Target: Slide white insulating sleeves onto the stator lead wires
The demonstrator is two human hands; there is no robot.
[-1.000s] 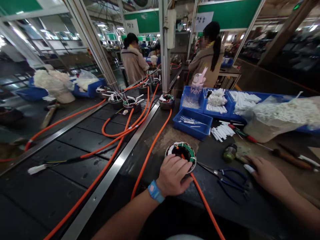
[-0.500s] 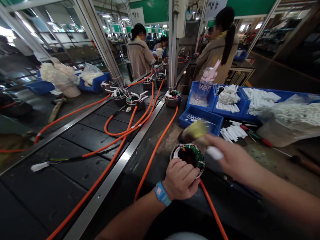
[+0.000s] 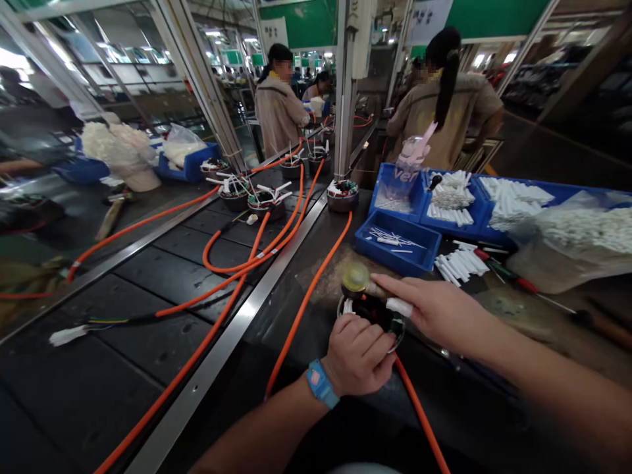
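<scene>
Row of blue bins, right rear: left bin (image 3: 379, 186) holds a clear cup (image 3: 409, 164) with a pink straw; middle bin (image 3: 447, 227) and right bin (image 3: 486, 214) both full of white tubes. Small blue tray (image 3: 395, 258) in front: thin white sticks (image 3: 390, 238) lying loosely across its floor. Far right, plastic bag (image 3: 546, 257) packed with white pieces. Loose white tubes (image 3: 461, 264) piled on the bench beside the tray. Across the line, another blue bin (image 3: 186, 172) contains a clear bag (image 3: 180, 145) of white stuff.

Ring-shaped part (image 3: 397, 324) sits on the bench right in front of the person, nearer than the tray, orange cable (image 3: 419, 411) running off its near side. Left hand (image 3: 359, 352) clasps its near rim, fingers curled over the edge. Right hand (image 3: 447, 313) grasps a mallet (image 3: 355, 278) by the handle, wrapped fingertip along it; head is above the far rim, blurred, can't tell if touching.

Versus 1.0 s ago: mallet was lying on the bench by the pliers, now up over the part. At 0.5 s it was a blur farther right. Left hand stays on the part. Pliers now mostly behind the right forearm.
</scene>
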